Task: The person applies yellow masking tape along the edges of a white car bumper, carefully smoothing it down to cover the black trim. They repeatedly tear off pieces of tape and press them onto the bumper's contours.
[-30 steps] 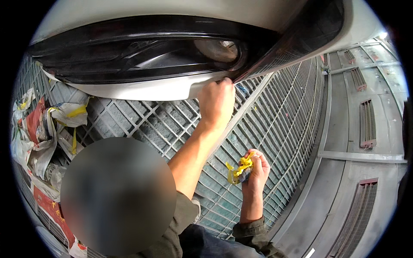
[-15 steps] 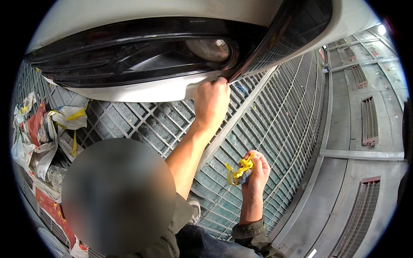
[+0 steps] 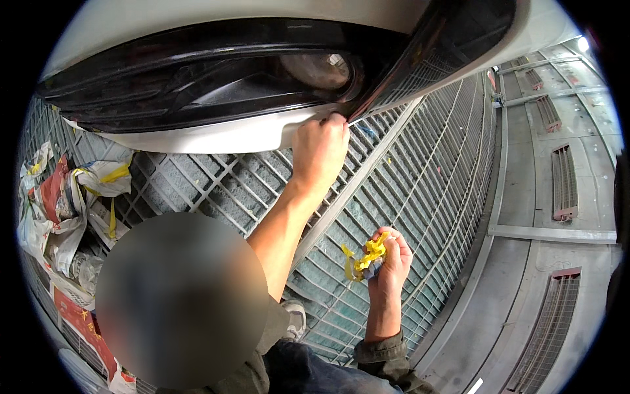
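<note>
My left hand reaches up to the lower edge of a white car bumper, at the corner below the round lamp. Its fingers are closed against the edge of the black trim; whatever lies between the fingertips is hidden. Lower and to the right, above the floor grating, my right hand is closed around a crumpled wad of yellow tape with a greyish piece under it. One yellow strip hangs loose on the wad's left side.
Metal floor grating runs beneath the car. Crumpled paper and plastic sheeting with yellow tape lie at the left. Along the grey wall sit several caged heater-like panels. A blurred round patch covers the lower left.
The view has shifted slightly, showing more of a shoe. My left hand stays at the bumper edge, and my right hand keeps the yellow tape in nearly the same place.
</note>
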`<action>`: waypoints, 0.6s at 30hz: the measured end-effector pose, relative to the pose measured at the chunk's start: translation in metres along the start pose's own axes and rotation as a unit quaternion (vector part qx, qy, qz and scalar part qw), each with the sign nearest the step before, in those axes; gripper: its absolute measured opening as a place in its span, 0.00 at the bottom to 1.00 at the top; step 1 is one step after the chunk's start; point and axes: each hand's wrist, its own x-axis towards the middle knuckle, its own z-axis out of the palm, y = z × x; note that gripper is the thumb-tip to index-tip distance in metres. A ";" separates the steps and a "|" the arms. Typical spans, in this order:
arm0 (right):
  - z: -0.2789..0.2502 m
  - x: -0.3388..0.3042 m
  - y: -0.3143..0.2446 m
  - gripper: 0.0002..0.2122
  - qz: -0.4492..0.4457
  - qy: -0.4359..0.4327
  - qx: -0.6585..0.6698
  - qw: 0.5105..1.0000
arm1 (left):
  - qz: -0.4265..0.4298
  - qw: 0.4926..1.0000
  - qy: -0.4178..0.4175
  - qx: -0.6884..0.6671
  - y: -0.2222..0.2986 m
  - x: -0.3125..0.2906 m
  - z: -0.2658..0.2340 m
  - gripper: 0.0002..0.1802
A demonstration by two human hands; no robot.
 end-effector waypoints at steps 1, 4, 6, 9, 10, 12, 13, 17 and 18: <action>0.002 -0.001 -0.001 0.07 0.002 0.002 0.000 1.000 | 0.006 1.000 0.004 -0.008 -0.001 -0.001 0.001 0.04; 0.009 -0.002 0.001 0.07 0.005 0.005 0.002 1.000 | 0.005 1.000 0.007 -0.011 -0.004 -0.002 0.003 0.05; 0.011 -0.002 0.002 0.07 0.005 0.002 0.007 1.000 | 0.016 1.000 0.005 -0.019 -0.005 -0.001 0.004 0.05; 0.014 -0.004 0.001 0.07 0.008 -0.007 0.005 1.000 | 0.005 1.000 -0.008 -0.013 -0.004 0.000 0.002 0.06; 0.015 -0.003 0.001 0.08 0.003 -0.010 -0.006 1.000 | -0.002 1.000 -0.013 -0.009 -0.004 0.002 0.000 0.06; 0.014 0.001 0.001 0.08 -0.007 -0.016 -0.028 0.999 | -0.025 0.999 -0.026 0.015 0.000 0.002 -0.002 0.06; 0.016 0.001 -0.003 0.08 -0.009 -0.019 -0.024 1.000 | -0.037 0.999 -0.030 0.025 0.000 0.001 -0.003 0.07; 0.023 0.002 -0.018 0.07 -0.023 -0.022 -0.031 0.999 | -0.009 0.999 -0.022 0.022 -0.002 0.001 -0.004 0.09; 0.025 0.001 -0.021 0.07 -0.024 -0.024 -0.030 0.999 | -0.015 0.999 -0.028 0.030 -0.002 0.003 -0.003 0.08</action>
